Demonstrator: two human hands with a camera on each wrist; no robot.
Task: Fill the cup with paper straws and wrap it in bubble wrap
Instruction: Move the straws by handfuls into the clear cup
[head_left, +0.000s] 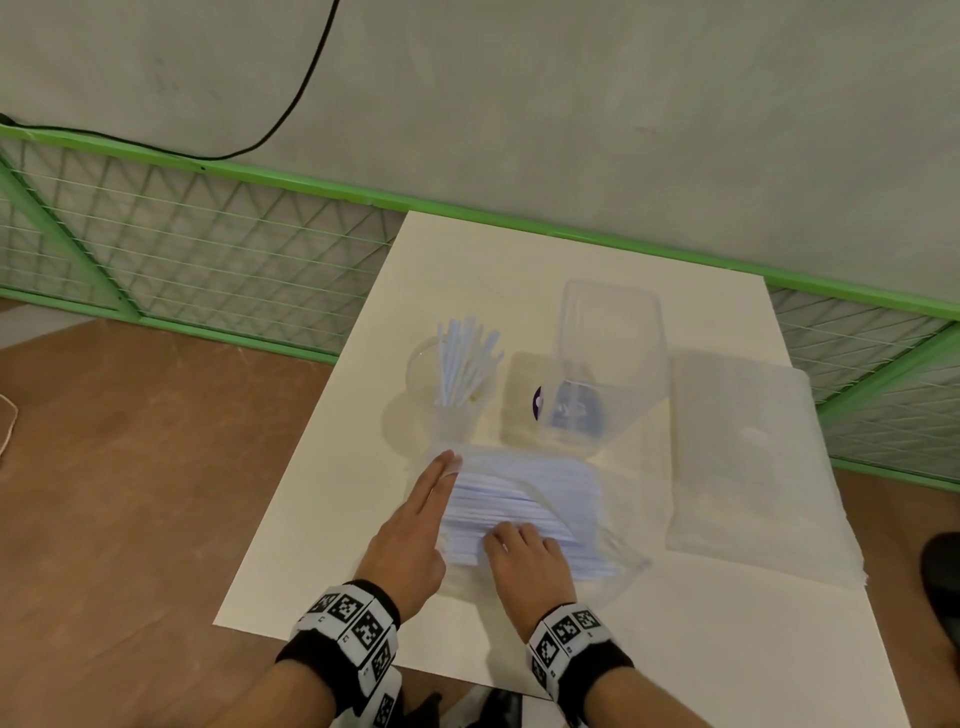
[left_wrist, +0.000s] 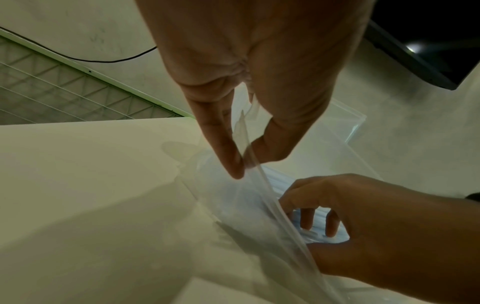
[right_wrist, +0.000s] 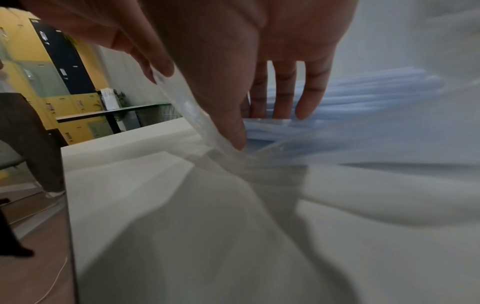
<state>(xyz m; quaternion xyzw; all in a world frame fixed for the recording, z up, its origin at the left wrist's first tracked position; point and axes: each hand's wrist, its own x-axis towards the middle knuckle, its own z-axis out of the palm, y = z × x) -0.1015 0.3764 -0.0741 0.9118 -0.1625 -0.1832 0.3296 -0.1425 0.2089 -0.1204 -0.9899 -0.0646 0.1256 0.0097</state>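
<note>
The left hand (left_wrist: 233, 115) pinches the limp, clear bag (left_wrist: 249, 205) mouth apart while the right hand (left_wrist: 363, 224), fingers curled, reaches among the thin, pale-blue straws (head_left: 519, 504) inside; best to hold that film taut and draw out a small bunch lengthwise. Just beyond on the white worktop (head_left: 322, 519), the clear cup (head_left: 454, 415) stands upright, partly filled, with the cloudy bubble wrap (head_left: 748, 457) folded flat at right.

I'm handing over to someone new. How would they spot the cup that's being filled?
Find the white board lying on the brown floor. Just beyond the clear bag of straws that both hands are working in stands a clear cup. It alone has pale blue straws standing upright and fanning out of its top; the clear box beside it holds none.
</note>
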